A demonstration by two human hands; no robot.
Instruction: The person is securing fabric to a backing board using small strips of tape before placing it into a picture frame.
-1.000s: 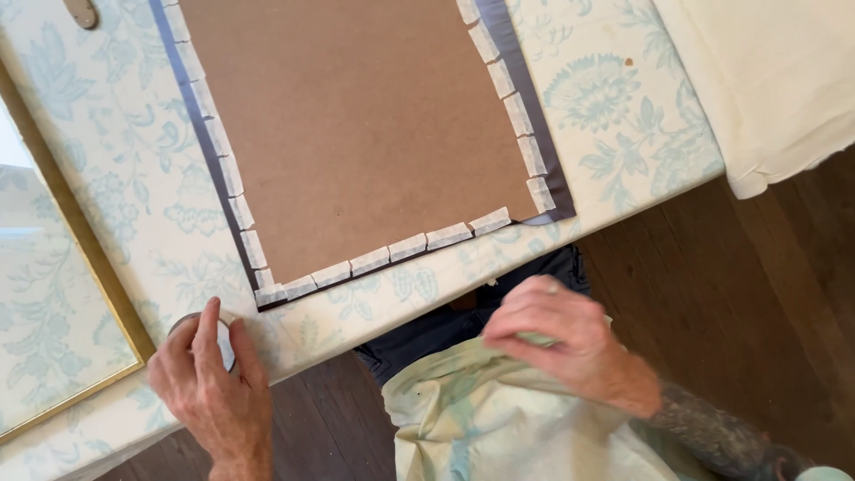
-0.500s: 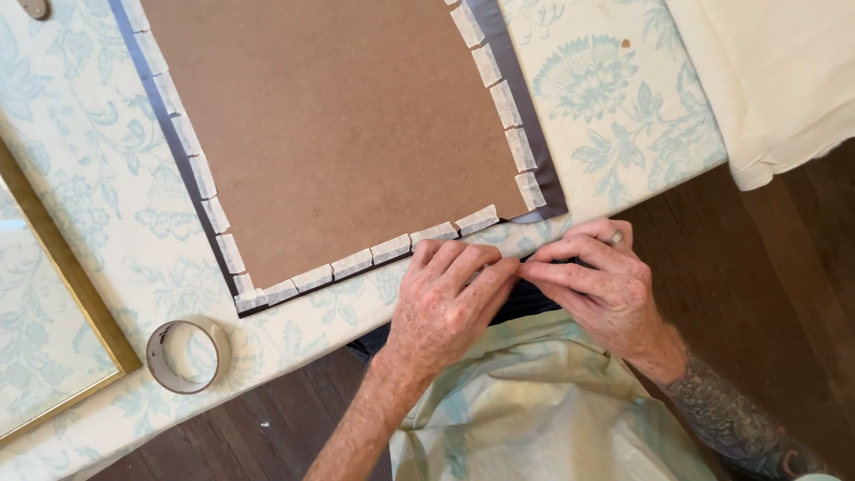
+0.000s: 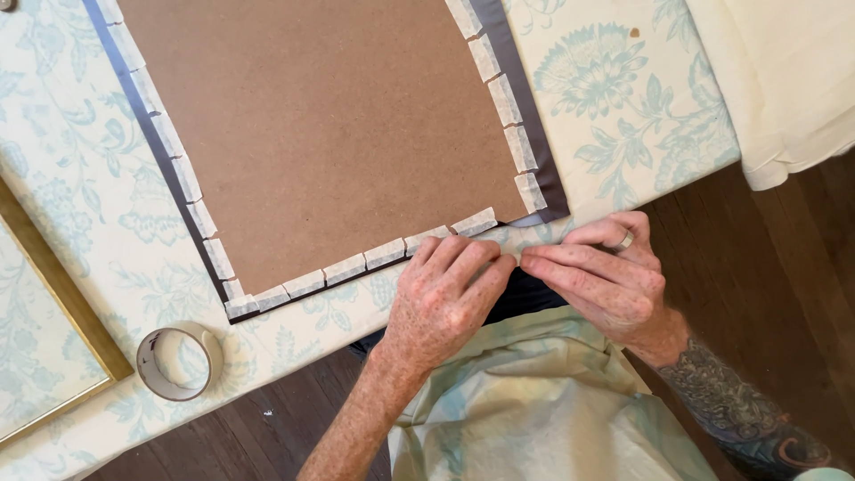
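My left hand (image 3: pixel 445 298) and my right hand (image 3: pixel 606 281) meet fingertip to fingertip at the table's front edge, just below the near right corner of a brown backing board (image 3: pixel 329 134). Both hands pinch a small pale piece of tape (image 3: pixel 516 259), which the fingers mostly hide. The board lies in a dark frame (image 3: pixel 545 174), and short strips of pale tape (image 3: pixel 383 254) run along its left, right and near edges. A roll of tape (image 3: pixel 178 361) lies flat on the table to the left, apart from both hands.
A floral tablecloth (image 3: pixel 623 116) covers the table. A gold-edged frame (image 3: pixel 62 303) lies at the left. White folded fabric (image 3: pixel 784 80) sits at the top right. Pale patterned cloth (image 3: pixel 534 410) lies over my lap, with dark wooden floor (image 3: pixel 766 294) to the right.
My left hand left the tape roll on the table and moved right to meet my right hand, which rose from my lap to the table edge. The view shifted slightly.
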